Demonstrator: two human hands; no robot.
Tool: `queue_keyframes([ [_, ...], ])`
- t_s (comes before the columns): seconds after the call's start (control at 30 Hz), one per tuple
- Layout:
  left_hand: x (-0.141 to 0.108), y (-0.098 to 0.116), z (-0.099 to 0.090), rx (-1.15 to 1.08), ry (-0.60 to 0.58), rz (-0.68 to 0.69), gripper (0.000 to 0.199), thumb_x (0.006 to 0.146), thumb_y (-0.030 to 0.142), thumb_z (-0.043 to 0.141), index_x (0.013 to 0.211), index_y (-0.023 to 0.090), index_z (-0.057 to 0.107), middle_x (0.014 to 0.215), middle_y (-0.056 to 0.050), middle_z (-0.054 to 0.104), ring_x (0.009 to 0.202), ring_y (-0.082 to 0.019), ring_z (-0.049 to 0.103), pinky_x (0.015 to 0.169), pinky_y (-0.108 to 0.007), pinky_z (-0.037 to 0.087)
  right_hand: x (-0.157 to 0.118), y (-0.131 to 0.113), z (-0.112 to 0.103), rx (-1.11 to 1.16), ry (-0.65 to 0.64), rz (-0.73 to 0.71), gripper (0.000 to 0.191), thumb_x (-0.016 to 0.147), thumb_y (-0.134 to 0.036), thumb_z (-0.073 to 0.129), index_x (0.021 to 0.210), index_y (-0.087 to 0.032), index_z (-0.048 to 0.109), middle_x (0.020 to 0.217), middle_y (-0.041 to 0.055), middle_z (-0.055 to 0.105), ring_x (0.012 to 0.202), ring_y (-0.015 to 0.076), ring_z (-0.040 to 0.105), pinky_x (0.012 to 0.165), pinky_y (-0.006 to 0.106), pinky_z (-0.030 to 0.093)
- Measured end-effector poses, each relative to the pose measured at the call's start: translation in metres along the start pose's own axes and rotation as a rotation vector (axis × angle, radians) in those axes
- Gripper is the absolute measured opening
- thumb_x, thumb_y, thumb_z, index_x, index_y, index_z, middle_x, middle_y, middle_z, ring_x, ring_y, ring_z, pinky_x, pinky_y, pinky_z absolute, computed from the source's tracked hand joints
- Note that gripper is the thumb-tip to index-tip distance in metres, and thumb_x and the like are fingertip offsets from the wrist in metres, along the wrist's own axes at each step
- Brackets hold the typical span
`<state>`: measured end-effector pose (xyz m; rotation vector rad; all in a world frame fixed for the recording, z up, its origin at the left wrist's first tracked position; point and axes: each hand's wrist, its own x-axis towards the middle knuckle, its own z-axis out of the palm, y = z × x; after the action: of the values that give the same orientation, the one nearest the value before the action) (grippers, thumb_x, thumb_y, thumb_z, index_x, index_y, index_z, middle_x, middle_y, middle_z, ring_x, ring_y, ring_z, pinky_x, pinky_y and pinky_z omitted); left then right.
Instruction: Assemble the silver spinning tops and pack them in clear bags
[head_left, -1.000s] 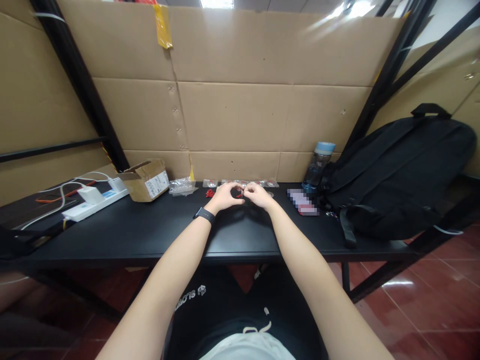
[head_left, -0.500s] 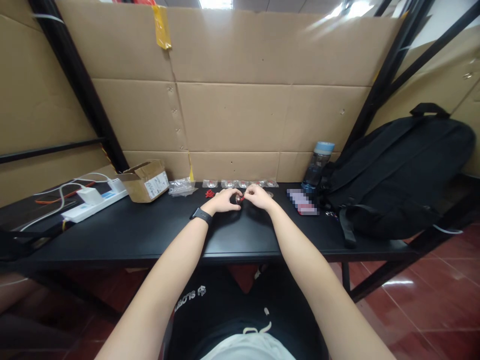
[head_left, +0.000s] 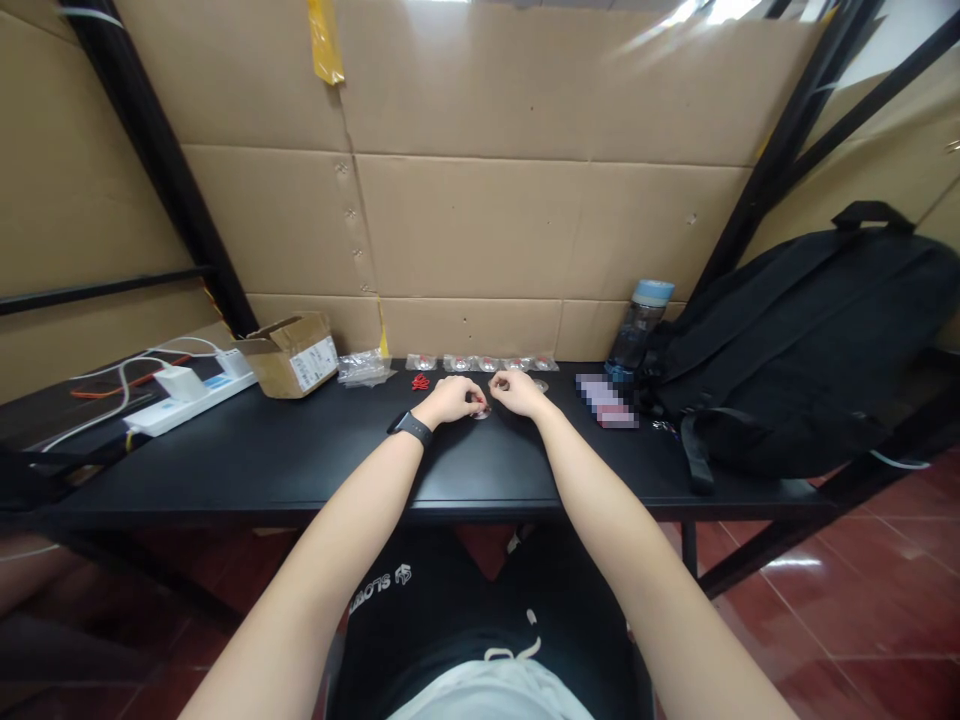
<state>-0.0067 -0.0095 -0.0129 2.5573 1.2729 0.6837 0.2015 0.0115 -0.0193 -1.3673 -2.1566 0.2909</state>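
Observation:
My left hand (head_left: 454, 399), with a dark watch (head_left: 412, 427) on its wrist, is closed low over the black table. A small, shiny round disc (head_left: 481, 412) shows at its fingertips; the fingers cover most of it. Just to the right, my right hand (head_left: 516, 391) has thumb and fingers pinched together, a small gap away from the left. What it pinches, if anything, is too small to tell. A little heap of red pieces (head_left: 420, 382) lies behind my left hand. Another round disc (head_left: 541, 385) rests partly behind my right hand.
Along the cardboard wall lie several small transparent packets (head_left: 459, 364) and crumpled plastic bags (head_left: 364, 367). An open cardboard box (head_left: 292, 355) and a power strip (head_left: 187, 401) stand left. At right are a blurred-out phone-like item (head_left: 606, 400), a water bottle (head_left: 636, 325) and a black backpack (head_left: 810, 340).
My hands have drawn slightly apart. The red bit at my right fingertips no longer shows, and the disc in my left hand is tilted lower and flatter. The view has shifted slightly.

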Motion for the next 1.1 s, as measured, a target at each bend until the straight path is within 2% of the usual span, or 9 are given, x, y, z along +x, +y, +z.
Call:
queue_keyframes([
  [0.13, -0.001, 0.001, -0.005, 0.085, 0.009, -0.023, 0.010, 0.085, 0.028, 0.074, 0.091, 0.024, 0.082, 0.085, -0.001, 0.079, 0.079, -0.017, 0.069, 0.076, -0.025, 0.045, -0.001, 0.003, 0.003, -0.184, -0.004, 0.116, 0.029, 0.090, -0.030, 0.064, 0.115, -0.029, 0.078, 0.134, 0.0106, 0.066, 0.132, 0.0340, 0.050, 0.108, 0.050, 0.041],
  [0.23, -0.001, 0.002, -0.008, 0.168, 0.013, -0.031, 0.011, 0.087, 0.031, 0.073, 0.092, 0.024, 0.081, 0.087, -0.002, 0.079, 0.082, -0.019, 0.070, 0.083, -0.028, 0.043, 0.000, 0.005, 0.005, -0.216, -0.085, 0.133, 0.036, 0.095, -0.031, 0.057, 0.126, -0.032, 0.075, 0.148, 0.0065, 0.061, 0.138, 0.0365, 0.047, 0.110, 0.055, 0.040],
  [0.47, -0.003, 0.009, -0.009, 0.297, -0.002, -0.064, 0.014, 0.091, 0.022, 0.065, 0.090, 0.022, 0.078, 0.092, -0.005, 0.079, 0.098, -0.024, 0.070, 0.099, -0.038, 0.036, 0.006, 0.009, 0.003, -0.199, -0.077, 0.152, 0.043, 0.097, -0.022, 0.050, 0.135, -0.026, 0.071, 0.147, 0.0072, 0.064, 0.139, 0.0328, 0.053, 0.114, 0.052, 0.042],
  [0.57, -0.003, 0.010, -0.008, 0.313, 0.030, -0.092, 0.017, 0.093, 0.021, 0.060, 0.088, 0.022, 0.077, 0.094, -0.006, 0.079, 0.100, -0.025, 0.070, 0.100, -0.039, 0.035, 0.006, 0.010, 0.000, -0.120, -0.014, 0.084, 0.046, 0.094, -0.013, 0.047, 0.131, -0.022, 0.073, 0.142, 0.0081, 0.068, 0.136, 0.0268, 0.058, 0.117, 0.043, 0.043],
  [0.67, -0.004, 0.009, -0.009, 0.315, 0.098, -0.152, 0.021, 0.096, 0.021, 0.056, 0.088, 0.021, 0.076, 0.095, -0.008, 0.078, 0.102, -0.027, 0.070, 0.099, -0.042, 0.036, 0.006, 0.007, -0.004, -0.004, 0.079, -0.058, 0.055, 0.087, -0.002, 0.044, 0.131, -0.018, 0.073, 0.137, 0.0095, 0.071, 0.129, 0.0212, 0.064, 0.116, 0.036, 0.044],
  [0.73, -0.005, 0.008, -0.010, 0.316, 0.159, -0.192, 0.022, 0.096, 0.021, 0.055, 0.088, 0.020, 0.075, 0.097, -0.010, 0.078, 0.102, -0.028, 0.069, 0.100, -0.044, 0.035, 0.005, 0.003, -0.006, 0.070, 0.160, -0.131, 0.058, 0.086, -0.001, 0.042, 0.133, -0.017, 0.072, 0.140, 0.0099, 0.068, 0.132, 0.0207, 0.062, 0.118, 0.037, 0.043],
  [0.87, -0.005, 0.007, -0.014, 0.276, 0.304, -0.259, 0.023, 0.100, 0.023, 0.052, 0.093, 0.021, 0.074, 0.104, -0.011, 0.078, 0.106, -0.028, 0.069, 0.104, -0.045, 0.033, 0.003, -0.003, -0.004, 0.142, 0.168, -0.163, 0.055, 0.083, -0.003, 0.045, 0.126, -0.018, 0.077, 0.137, 0.0095, 0.070, 0.132, 0.0239, 0.063, 0.120, 0.043, 0.042],
  [1.0, -0.004, 0.007, -0.016, 0.128, 0.390, -0.311, 0.021, 0.102, 0.029, 0.052, 0.101, 0.024, 0.072, 0.108, -0.007, 0.079, 0.109, -0.025, 0.068, 0.098, -0.039, 0.035, 0.002, -0.001, -0.002, 0.208, 0.102, -0.127, 0.055, 0.077, -0.003, 0.045, 0.114, -0.020, 0.082, 0.122, 0.0087, 0.077, 0.114, 0.0243, 0.072, 0.108, 0.043, 0.053],
  [1.1, -0.003, 0.008, -0.015, 0.127, 0.383, -0.284, 0.019, 0.101, 0.027, 0.054, 0.097, 0.025, 0.072, 0.106, -0.006, 0.079, 0.109, -0.025, 0.068, 0.099, -0.040, 0.033, 0.003, -0.002, -0.004, 0.261, 0.172, -0.088, 0.057, 0.076, -0.005, 0.044, 0.116, -0.020, 0.081, 0.121, 0.0087, 0.078, 0.101, 0.0223, 0.076, 0.100, 0.040, 0.058],
])
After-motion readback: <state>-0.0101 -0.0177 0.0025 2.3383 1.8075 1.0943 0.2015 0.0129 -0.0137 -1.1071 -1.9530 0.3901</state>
